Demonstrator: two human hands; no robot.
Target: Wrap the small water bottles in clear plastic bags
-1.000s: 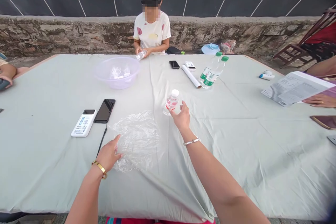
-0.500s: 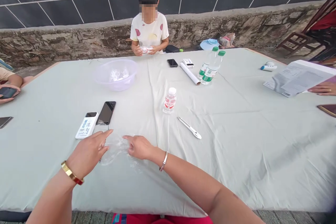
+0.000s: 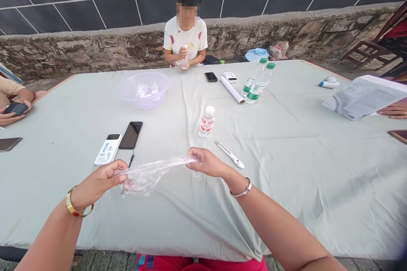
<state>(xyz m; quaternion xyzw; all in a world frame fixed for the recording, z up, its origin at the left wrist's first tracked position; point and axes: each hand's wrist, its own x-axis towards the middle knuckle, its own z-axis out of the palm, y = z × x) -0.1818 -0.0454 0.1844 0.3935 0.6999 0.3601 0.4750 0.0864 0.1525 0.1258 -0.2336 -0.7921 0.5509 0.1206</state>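
With our left hand (image 3: 98,181) we pinch one end of the plastic film (image 3: 149,176); just beyond lie a power bank (image 3: 108,150) and a phone (image 3: 130,136). The film stretches above the table (image 3: 286,178) to our right hand (image 3: 206,163), fingers closed on its other end. Beyond stands a bottle (image 3: 207,123), with a knife (image 3: 230,155) to its right.
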